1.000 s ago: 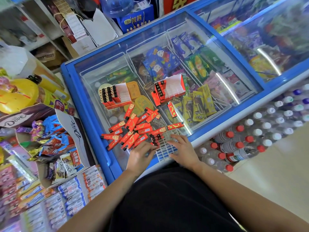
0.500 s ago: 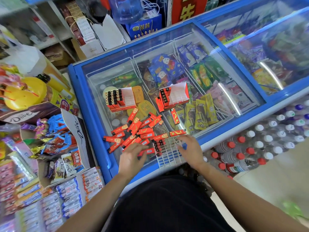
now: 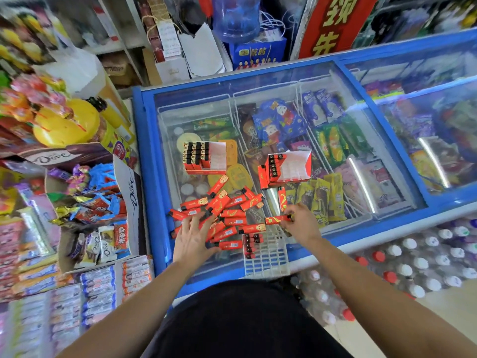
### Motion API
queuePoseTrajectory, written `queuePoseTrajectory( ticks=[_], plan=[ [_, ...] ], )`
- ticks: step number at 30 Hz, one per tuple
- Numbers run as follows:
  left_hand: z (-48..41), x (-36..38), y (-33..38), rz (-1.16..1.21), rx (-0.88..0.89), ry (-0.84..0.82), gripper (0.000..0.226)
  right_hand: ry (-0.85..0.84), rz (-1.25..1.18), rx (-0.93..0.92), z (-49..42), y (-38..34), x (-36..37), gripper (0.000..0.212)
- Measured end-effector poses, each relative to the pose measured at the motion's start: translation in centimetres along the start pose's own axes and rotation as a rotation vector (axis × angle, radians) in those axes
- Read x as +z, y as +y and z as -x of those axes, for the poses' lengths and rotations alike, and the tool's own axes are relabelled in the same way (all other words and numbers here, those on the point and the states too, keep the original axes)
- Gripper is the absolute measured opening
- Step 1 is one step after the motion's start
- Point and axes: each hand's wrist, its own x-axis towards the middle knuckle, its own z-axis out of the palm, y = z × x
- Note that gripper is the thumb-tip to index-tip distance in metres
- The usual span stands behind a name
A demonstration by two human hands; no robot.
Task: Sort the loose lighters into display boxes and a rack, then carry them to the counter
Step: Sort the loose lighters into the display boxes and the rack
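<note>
Several loose red lighters [image 3: 227, 213] lie in a heap on the glass lid of a blue chest freezer [image 3: 147, 161]. My left hand [image 3: 192, 239] rests flat with spread fingers on the heap's left side. My right hand [image 3: 300, 223] pinches one red lighter [image 3: 277, 219] lying sideways just above a clear plastic rack [image 3: 267, 254], which holds a few lighters at its left edge. Two red display boxes stand farther back on the glass: the left box [image 3: 205, 157] is about half full, and the right box [image 3: 285, 167] holds one row.
A Dove candy carton [image 3: 129, 192] and snack displays crowd the left side. Packs of bottled water [image 3: 413, 264] sit on the floor at right, below the freezer's front edge. Shelves, a water jug [image 3: 236, 16] and a red sign stand behind the freezer.
My right hand left the rack and picked up a lighter from the heap's right edge. My left hand slid forward onto the heap. The camera tilted up and moved back a little.
</note>
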Motion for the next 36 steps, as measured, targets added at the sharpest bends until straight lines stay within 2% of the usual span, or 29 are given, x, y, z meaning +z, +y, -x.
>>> queuePoseTrajectory(
  ticks=[2,5,9,11,14,16,20,22,26,31,36],
  plan=[
    [-0.5,-0.1,-0.1,0.038,0.029,0.031,0.093,0.039,0.016,-0.032,-0.7,-1.0,0.1,0.018],
    [-1.5,-0.1,-0.5,0.125,0.036,0.112,0.076,0.005,-0.011,-0.096,-1.5,-2.4,0.5,0.019],
    [-3.2,-0.5,-1.0,0.226,0.048,0.128,0.067,0.004,0.018,-0.242,-1.9,-4.7,0.6,0.029],
    [-3.9,-0.7,-1.5,0.312,0.073,0.115,0.063,-0.054,0.049,-0.329,-2.2,-6.7,0.4,0.049],
    [-4.1,-1.1,-2.4,0.452,0.112,0.097,0.062,-0.185,0.240,-0.457,-3.0,-9.8,0.9,0.084],
    [-3.5,-1.5,-3.0,0.504,0.099,0.148,0.062,-0.266,0.337,-0.531,-3.5,-11.8,1.8,0.100],
    [-1.8,-2.0,-4.9,0.394,-0.005,0.312,0.056,-0.378,0.544,-0.630,-4.3,-15.1,4.2,0.127],
    [-0.9,-1.7,-5.9,0.290,-0.030,0.281,0.062,-0.431,0.632,-0.641,-4.6,-15.9,5.5,0.133],
    [-0.2,-0.8,-6.2,0.214,-0.071,0.125,0.066,-0.452,0.715,-0.661,-5.4,-16.1,6.6,0.131],
    [-0.8,-0.6,-4.9,0.335,-0.114,0.096,0.056,-0.352,0.688,-0.701,-6.3,-16.1,5.6,0.099],
    [-2.1,-1.3,-3.7,0.422,-0.125,0.078,0.045,-0.340,0.671,-0.621,-7.4,-15.6,4.7,0.084]
  ],
)
